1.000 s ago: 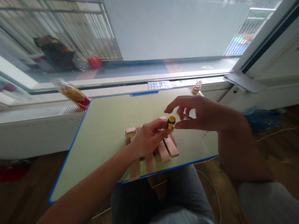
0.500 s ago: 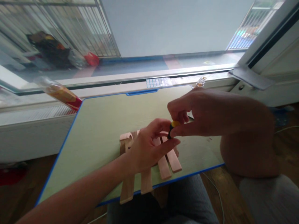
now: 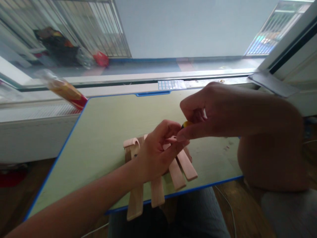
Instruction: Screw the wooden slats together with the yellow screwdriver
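Note:
My right hand [image 3: 198, 115] pinches a small screwdriver [image 3: 186, 124] by its yellow-and-black handle; the shaft and tip are hidden. Below it, my left hand [image 3: 158, 153] lies over a wooden slatted piece [image 3: 177, 175], its curled index finger and thumb gripping at the spot under the screwdriver. Several flat light-wood slats fan out from a darker wood bar towards me. At the left end, one slat [image 3: 135, 201] has a curved, hook-like top [image 3: 131, 142] beside it and a dark screw-like spot. What lies between my left fingertips is hidden.
The piece rests on a pale folding table [image 3: 106, 122] with a blue rim; slat ends overhang its near edge. A bottle with a red label [image 3: 66, 92] leans at the left. On the windowsill lies a blue-gridded packet [image 3: 170, 85]. My raised right knee [image 3: 267, 162] is beside the table.
My right hand has shifted slightly and now covers more of the screwdriver's handle. The view has moved a little; the slatted piece has turned slightly under my left hand.

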Demonstrator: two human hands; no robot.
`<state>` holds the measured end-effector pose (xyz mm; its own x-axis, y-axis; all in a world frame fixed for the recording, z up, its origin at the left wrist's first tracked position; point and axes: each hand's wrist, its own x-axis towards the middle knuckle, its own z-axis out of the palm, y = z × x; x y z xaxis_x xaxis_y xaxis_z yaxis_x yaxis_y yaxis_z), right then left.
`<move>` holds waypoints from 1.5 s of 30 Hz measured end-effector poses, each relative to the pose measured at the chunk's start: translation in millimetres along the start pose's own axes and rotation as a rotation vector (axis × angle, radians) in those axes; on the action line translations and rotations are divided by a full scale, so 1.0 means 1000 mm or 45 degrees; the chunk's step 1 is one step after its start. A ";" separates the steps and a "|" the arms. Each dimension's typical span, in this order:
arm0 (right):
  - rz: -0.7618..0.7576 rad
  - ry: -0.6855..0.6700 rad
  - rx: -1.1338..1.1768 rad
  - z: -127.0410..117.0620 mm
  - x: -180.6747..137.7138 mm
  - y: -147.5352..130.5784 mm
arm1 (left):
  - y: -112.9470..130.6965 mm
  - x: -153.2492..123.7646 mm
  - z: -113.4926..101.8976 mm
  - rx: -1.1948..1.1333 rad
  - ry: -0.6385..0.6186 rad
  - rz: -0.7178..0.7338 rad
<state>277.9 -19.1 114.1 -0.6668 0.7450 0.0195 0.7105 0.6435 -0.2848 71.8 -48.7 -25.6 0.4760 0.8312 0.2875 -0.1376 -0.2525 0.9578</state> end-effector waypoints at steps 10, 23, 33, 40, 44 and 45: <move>-0.165 -0.085 0.297 -0.010 -0.013 -0.007 | -0.007 -0.007 -0.003 -0.150 -0.079 0.026; -0.017 0.002 0.084 -0.001 -0.011 -0.012 | -0.004 -0.012 -0.006 -0.026 -0.064 -0.034; -0.005 0.094 -0.032 0.011 -0.004 -0.006 | -0.012 -0.011 0.001 -0.001 -0.031 0.024; -0.088 0.094 0.036 0.004 -0.014 -0.003 | -0.013 -0.011 0.004 -0.049 -0.041 0.006; -0.153 0.047 0.094 0.000 -0.020 -0.004 | -0.014 -0.011 0.003 -0.066 -0.056 -0.039; -0.157 0.032 0.089 0.001 -0.020 -0.004 | -0.014 -0.012 0.003 -0.070 -0.048 -0.054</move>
<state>288.2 -36.6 114.3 -0.7417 0.6656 0.0823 0.6055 0.7173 -0.3446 71.1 -56.6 -42.6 0.5145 0.8212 0.2470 -0.1634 -0.1889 0.9683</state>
